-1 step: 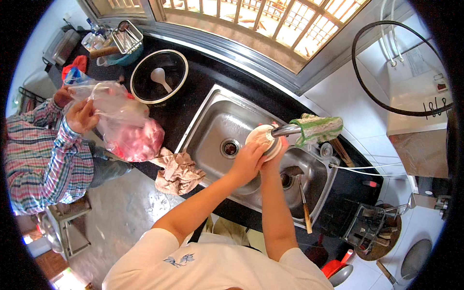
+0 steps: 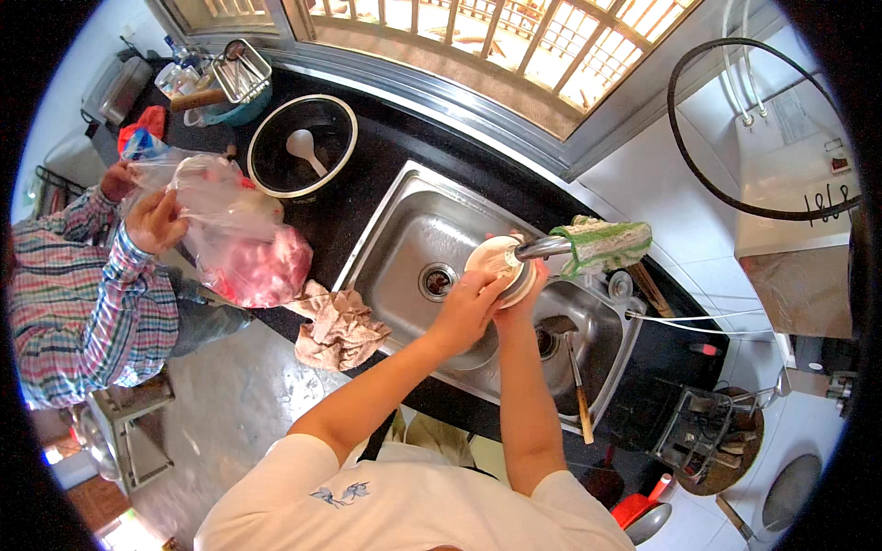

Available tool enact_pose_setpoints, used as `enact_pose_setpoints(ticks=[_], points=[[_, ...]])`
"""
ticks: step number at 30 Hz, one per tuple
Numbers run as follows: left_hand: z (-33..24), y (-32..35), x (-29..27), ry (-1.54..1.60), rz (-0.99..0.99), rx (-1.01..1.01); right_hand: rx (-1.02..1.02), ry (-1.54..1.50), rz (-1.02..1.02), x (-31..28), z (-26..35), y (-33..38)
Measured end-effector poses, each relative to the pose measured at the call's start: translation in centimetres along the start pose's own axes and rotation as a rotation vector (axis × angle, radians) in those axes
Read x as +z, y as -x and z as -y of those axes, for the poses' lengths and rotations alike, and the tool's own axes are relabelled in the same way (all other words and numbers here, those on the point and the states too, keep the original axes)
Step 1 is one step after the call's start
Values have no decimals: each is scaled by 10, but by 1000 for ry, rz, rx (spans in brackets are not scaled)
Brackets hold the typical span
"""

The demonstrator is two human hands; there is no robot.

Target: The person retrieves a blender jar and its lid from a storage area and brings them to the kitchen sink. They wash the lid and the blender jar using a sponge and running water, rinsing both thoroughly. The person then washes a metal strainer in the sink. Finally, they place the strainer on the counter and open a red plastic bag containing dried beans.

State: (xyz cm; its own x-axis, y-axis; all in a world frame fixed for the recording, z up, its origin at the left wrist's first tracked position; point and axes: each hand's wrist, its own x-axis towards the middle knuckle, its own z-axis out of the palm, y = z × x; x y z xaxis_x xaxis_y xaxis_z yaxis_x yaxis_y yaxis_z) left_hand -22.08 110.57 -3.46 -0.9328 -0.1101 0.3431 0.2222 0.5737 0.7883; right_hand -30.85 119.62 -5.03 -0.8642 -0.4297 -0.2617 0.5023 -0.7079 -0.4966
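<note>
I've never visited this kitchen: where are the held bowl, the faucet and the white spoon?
Held bowl (image 2: pixel 490 253), head view: upper part.
Faucet (image 2: pixel 545 247), head view: metal spout.
White spoon (image 2: pixel 300 143), head view: rounded scoop.

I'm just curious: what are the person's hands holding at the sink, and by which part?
Pale round dishware, possibly stacked, under the tap: left hand at its near edge, right hand around its right side.

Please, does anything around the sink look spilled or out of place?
No clear spill shows. The brownish cloth looks untidy, bunched at the edge of the counter beside the sink. The faucet looks odd, wrapped in green-and-white fabric.
</note>
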Motion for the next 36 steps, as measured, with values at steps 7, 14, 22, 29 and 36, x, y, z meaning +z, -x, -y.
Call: enact_pose_setpoints(ticks=[7,14,22,29,36], points=[[8,-5,-20,71,-221,-65,186,-173,10,19,7,8],[7,-33,-37,41,16,-451,316,-34,54,9,4,27],[6,-39,-36,254,246,-626,284,-45,195,1,13,9],[25,-32,-30,621,71,-498,290,-140,264,12,15,9],[8,-31,-43,187,45,-548,416,-49,285,1,5,13]])
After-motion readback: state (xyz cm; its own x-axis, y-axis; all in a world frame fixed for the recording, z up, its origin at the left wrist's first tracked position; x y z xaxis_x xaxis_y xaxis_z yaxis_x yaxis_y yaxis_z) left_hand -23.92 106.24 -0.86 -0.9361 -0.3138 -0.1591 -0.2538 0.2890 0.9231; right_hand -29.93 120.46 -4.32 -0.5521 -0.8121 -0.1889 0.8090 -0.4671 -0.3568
